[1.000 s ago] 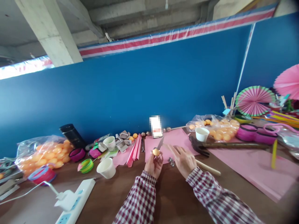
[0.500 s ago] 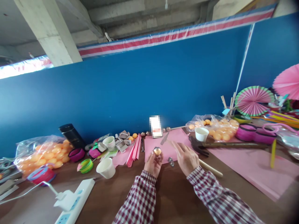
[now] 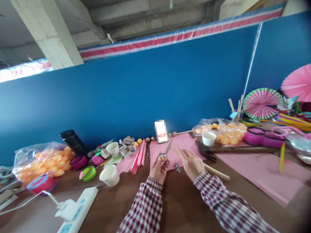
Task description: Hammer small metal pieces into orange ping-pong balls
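Wood and metal: gripping a long tool (image 3: 217, 171) in the right hand (image 3: 193, 164), metal end (image 3: 168, 146) near a shiny ball (image 3: 163, 157) pinched in the left hand (image 3: 158, 167).

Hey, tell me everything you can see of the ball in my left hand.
The ball is small and rounded, silver and metallic-looking on top, orange-yellow below. Your left hand holds it, with pink paper behind. A grey blade shows just beyond; whether it touches the ball is unclear.

A craft workshop: grey bare-concrete beams (image 3: 136, 9) above a flat blue partition (image 3: 136, 100), with a black-headed, wooden-handled hammer (image 3: 233, 150) and round, pleated pink-and-green paper fan (image 3: 262, 103) on the brown tabletop (image 3: 109, 210).
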{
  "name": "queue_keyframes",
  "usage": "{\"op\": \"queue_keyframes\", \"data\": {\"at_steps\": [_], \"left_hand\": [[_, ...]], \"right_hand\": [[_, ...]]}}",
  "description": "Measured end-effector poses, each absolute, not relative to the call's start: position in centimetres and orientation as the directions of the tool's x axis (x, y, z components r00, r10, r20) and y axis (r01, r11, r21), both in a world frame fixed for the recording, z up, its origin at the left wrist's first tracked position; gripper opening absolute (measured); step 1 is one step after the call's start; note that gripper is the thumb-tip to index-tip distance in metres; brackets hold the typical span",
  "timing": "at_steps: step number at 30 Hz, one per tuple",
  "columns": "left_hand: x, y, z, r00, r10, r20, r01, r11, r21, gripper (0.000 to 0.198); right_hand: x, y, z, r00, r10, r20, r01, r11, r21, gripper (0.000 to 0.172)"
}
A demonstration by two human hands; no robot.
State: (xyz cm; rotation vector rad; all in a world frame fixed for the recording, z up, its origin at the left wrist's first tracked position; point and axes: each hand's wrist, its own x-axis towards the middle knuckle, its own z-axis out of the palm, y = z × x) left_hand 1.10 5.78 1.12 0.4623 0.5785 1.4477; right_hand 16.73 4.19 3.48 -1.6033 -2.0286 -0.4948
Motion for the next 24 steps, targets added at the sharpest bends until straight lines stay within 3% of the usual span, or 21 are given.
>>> {"op": "queue_keyframes", "data": {"at_steps": [8,13,24], "left_hand": [[1.0,5.9,1.0,0.02,0.986,-0.167,-0.757,0.124,0.642,0.026],[1.0,5.9,1.3,0.021,0.98,-0.196,-0.737,0.148,0.66,0.024],[1.3,5.5,1.6,0.041,0.978,-0.203,-0.718,0.17,0.675,0.026]], "right_hand": [[19.3,6.5,2.3,-0.018,0.91,0.414,0.998,0.042,-0.048,0.026],[20.0,7.0,1.8,-0.002,0.908,0.42,0.998,0.026,-0.051,0.035],[19.9,6.7,2.1,0.033,0.904,0.425,0.998,-0.006,-0.066,0.031]]}}
